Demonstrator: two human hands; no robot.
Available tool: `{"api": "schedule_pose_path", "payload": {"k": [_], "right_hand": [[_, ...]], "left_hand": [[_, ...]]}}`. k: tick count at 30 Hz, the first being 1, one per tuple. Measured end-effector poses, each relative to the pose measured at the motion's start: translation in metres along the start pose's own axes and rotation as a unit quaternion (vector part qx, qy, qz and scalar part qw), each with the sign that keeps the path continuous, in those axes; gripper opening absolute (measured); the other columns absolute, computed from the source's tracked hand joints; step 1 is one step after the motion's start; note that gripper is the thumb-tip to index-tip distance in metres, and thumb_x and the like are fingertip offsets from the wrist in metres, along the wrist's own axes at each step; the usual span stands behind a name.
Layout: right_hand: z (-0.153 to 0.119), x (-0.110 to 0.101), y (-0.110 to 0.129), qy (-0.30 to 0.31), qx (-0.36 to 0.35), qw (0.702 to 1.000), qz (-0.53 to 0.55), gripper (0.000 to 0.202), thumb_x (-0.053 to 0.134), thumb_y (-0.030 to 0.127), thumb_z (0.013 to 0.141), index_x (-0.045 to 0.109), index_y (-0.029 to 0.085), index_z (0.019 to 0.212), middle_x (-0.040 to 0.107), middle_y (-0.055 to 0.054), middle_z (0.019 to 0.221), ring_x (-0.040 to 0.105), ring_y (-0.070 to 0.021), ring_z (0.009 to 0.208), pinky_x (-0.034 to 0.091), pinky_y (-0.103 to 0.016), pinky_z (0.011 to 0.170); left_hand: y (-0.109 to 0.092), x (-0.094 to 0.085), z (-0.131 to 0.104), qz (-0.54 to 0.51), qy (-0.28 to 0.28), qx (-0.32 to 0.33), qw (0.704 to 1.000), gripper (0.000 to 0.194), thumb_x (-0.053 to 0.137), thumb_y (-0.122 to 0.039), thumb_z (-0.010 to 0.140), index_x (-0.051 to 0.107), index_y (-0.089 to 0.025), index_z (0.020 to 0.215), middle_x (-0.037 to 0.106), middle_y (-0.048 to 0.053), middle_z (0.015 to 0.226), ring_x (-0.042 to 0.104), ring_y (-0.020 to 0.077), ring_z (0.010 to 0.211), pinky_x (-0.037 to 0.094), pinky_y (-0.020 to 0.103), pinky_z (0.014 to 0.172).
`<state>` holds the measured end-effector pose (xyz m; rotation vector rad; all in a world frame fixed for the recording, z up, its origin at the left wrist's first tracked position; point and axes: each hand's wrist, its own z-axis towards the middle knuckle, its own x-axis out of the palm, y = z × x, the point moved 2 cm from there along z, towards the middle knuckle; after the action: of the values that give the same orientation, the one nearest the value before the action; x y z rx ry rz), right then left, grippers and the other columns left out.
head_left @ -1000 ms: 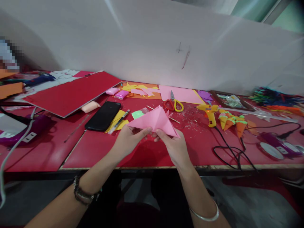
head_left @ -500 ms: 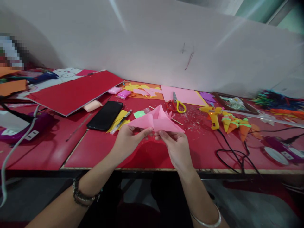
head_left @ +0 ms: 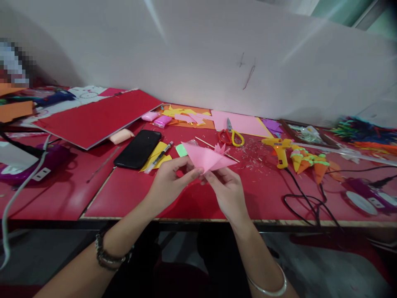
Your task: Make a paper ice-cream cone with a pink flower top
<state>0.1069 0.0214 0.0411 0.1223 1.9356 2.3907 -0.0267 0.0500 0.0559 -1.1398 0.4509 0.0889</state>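
A folded piece of pink paper (head_left: 207,159) is held up over the near middle of the red table. It forms a wide triangle with its point downward. My left hand (head_left: 173,176) pinches it near the lower point, thumb in front. My right hand (head_left: 226,186) grips it just beside, its thumb close to the left one. The fingers behind the paper are partly hidden. Beyond the paper lies a small spiky pink paper piece (head_left: 220,148). A thin wooden stick (head_left: 204,142) passes behind the paper, and a light green piece (head_left: 181,150) sits to its left.
Left of my hands are a black phone (head_left: 138,149) and a pen (head_left: 159,157) on yellow paper. Scissors (head_left: 231,136) lie behind. At right stand a yellow glue gun (head_left: 279,151) with a trailing cord and orange paper cones (head_left: 310,163). A red board (head_left: 99,118) slants at left.
The pink paper has gone from a peaked shape with a flat lower edge to a triangle pointing down. Its top has come down, showing more of the stick and spiky piece behind.
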Motion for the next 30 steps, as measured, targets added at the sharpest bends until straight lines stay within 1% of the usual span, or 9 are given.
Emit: {"api": "schedule_pose_path", "payload": {"k": [4, 7, 13, 16, 19, 22, 24, 28, 30], "right_hand": [[0.001, -0.002, -0.001, 0.000, -0.008, 1.000, -0.024, 0.015, 0.055, 0.028, 0.075, 0.063, 0.016, 0.081, 0.065, -0.001, 0.069, 0.058, -0.0113, 0.063, 0.048, -0.024, 0.063], [0.002, -0.005, 0.000, 0.002, -0.012, 0.997, -0.074, 0.018, 0.055, 0.029, 0.075, 0.062, 0.015, 0.083, 0.065, -0.003, 0.072, 0.059, -0.0134, 0.067, 0.047, -0.025, 0.063], [0.001, -0.005, 0.005, 0.029, -0.029, 0.991, -0.127, 0.020, 0.053, 0.029, 0.076, 0.062, 0.016, 0.087, 0.066, -0.005, 0.079, 0.060, -0.0163, 0.074, 0.047, -0.026, 0.066], [-0.002, -0.002, 0.007, 0.081, -0.056, 0.983, -0.157, 0.016, 0.054, 0.025, 0.075, 0.064, 0.016, 0.084, 0.065, -0.003, 0.077, 0.059, -0.0162, 0.074, 0.046, -0.027, 0.068], [-0.004, 0.001, 0.008, 0.123, -0.062, 0.979, -0.152, 0.018, 0.052, 0.024, 0.077, 0.063, 0.019, 0.090, 0.064, -0.002, 0.082, 0.059, -0.0155, 0.079, 0.046, -0.026, 0.071], [-0.006, 0.001, 0.008, 0.122, -0.064, 0.983, -0.124, 0.025, 0.052, 0.025, 0.078, 0.060, 0.022, 0.101, 0.063, -0.002, 0.096, 0.058, -0.0150, 0.090, 0.045, -0.026, 0.079], [-0.007, 0.002, 0.007, 0.117, -0.068, 0.984, -0.119, 0.026, 0.053, 0.024, 0.077, 0.059, 0.023, 0.102, 0.062, -0.002, 0.101, 0.056, -0.0153, 0.094, 0.044, -0.028, 0.083], [-0.007, 0.004, 0.008, 0.105, -0.066, 0.986, -0.112, 0.025, 0.054, 0.024, 0.075, 0.059, 0.021, 0.099, 0.060, -0.004, 0.103, 0.054, -0.0167, 0.097, 0.043, -0.030, 0.086], [-0.007, 0.003, 0.010, 0.083, -0.073, 0.990, -0.088, 0.019, 0.052, 0.026, 0.076, 0.060, 0.020, 0.093, 0.060, -0.004, 0.100, 0.055, -0.0164, 0.095, 0.044, -0.030, 0.084]], "left_hand": [[-0.002, 0.001, 0.000, 0.054, 0.010, 0.040, 0.998, 0.021, 0.048, -0.029, 0.079, 0.055, -0.014, 0.066, 0.055, -0.002, 0.061, 0.047, 0.0080, 0.057, 0.036, 0.019, 0.054], [-0.003, -0.001, 0.001, 0.094, 0.030, 0.063, 0.993, 0.016, 0.048, -0.024, 0.078, 0.054, -0.014, 0.067, 0.054, -0.003, 0.062, 0.046, 0.0074, 0.057, 0.034, 0.018, 0.053], [-0.005, -0.005, 0.000, 0.067, 0.089, 0.076, 0.991, 0.012, 0.054, -0.026, 0.073, 0.055, -0.014, 0.076, 0.058, 0.000, 0.071, 0.051, 0.0103, 0.065, 0.040, 0.020, 0.060], [-0.004, -0.004, -0.002, 0.058, 0.066, 0.074, 0.993, 0.015, 0.057, -0.029, 0.071, 0.054, -0.014, 0.072, 0.059, 0.000, 0.069, 0.052, 0.0109, 0.064, 0.041, 0.021, 0.059], [-0.003, -0.003, -0.004, 0.055, 0.044, 0.069, 0.995, 0.016, 0.054, -0.028, 0.074, 0.055, -0.014, 0.067, 0.060, 0.000, 0.068, 0.053, 0.0108, 0.064, 0.042, 0.021, 0.061], [-0.003, -0.002, -0.005, 0.049, 0.033, 0.084, 0.995, 0.014, 0.051, -0.025, 0.077, 0.059, -0.014, 0.073, 0.064, 0.001, 0.074, 0.056, 0.0115, 0.068, 0.042, 0.021, 0.063], [-0.003, -0.002, -0.005, 0.056, 0.020, 0.094, 0.994, 0.015, 0.049, -0.025, 0.078, 0.060, -0.014, 0.072, 0.064, 0.000, 0.072, 0.056, 0.0109, 0.066, 0.042, 0.020, 0.061], [-0.004, -0.004, -0.005, 0.072, 0.011, 0.100, 0.992, 0.016, 0.049, -0.025, 0.078, 0.059, -0.014, 0.072, 0.063, 0.000, 0.069, 0.055, 0.0102, 0.062, 0.042, 0.019, 0.058], [-0.005, -0.004, -0.004, 0.064, 0.017, 0.100, 0.993, 0.015, 0.049, -0.025, 0.078, 0.060, -0.015, 0.075, 0.063, -0.001, 0.070, 0.055, 0.0100, 0.062, 0.042, 0.019, 0.058]]}}
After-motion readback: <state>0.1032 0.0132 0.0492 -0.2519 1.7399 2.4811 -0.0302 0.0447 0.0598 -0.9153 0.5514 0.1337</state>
